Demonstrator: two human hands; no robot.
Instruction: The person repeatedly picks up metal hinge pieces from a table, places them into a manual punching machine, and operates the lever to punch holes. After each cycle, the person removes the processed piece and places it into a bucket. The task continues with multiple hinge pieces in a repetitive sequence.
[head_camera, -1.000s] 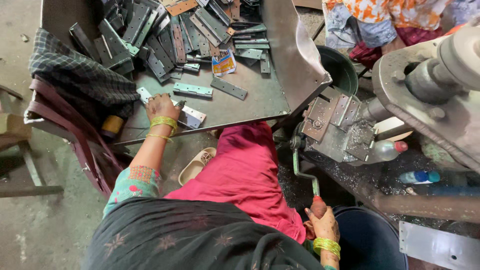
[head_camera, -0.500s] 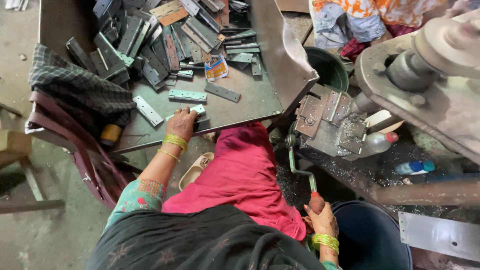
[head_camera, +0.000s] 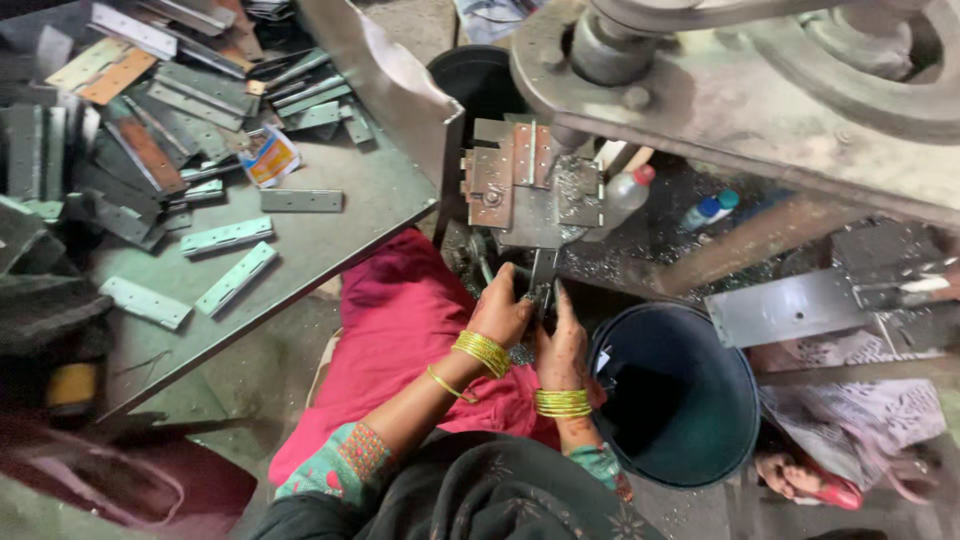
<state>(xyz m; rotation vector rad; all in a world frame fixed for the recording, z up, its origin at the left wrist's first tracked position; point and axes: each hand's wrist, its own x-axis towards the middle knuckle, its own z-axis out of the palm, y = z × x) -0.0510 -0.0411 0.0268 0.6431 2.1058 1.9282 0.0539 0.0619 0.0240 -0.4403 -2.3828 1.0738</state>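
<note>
Machinery dominates the upper right of the frame: a heavy grey press body (head_camera: 720, 90) with a round shaft housing at the top centre. Below it, centre frame, sits a metal fixture (head_camera: 525, 190) built of flat plates, with metal swarf scattered around its base.

Tabletop (head_camera: 330, 230), a grey sheet-metal surface, fills the upper left. A dense heap of hinge plates (head_camera: 150, 120) lies across its far part. Four pale hinge strips lie apart from the heap, nearer the person; one long strip (head_camera: 236, 279) lies at a slant near the tabletop's lower edge. A small printed packet (head_camera: 268, 157) rests just beside the heap.

Dark blue bucket (head_camera: 680, 400) stands at lower right, touching or just beside the person's right wrist. A pink garment (head_camera: 400, 340) covers the lap at centre. A clear plastic bottle with red cap (head_camera: 625, 195) stands just right of the fixture, and a smaller blue-capped bottle (head_camera: 710, 208) is further right.

Left hand (head_camera: 503, 310) and right hand (head_camera: 560, 340), both with yellow bangles at the wrist, meet directly under the fixture, fingers curled around a small dark metal piece (head_camera: 541, 290) at its lower end. The grip is closed on both sides; the exact shape of the piece cannot be told.
</note>
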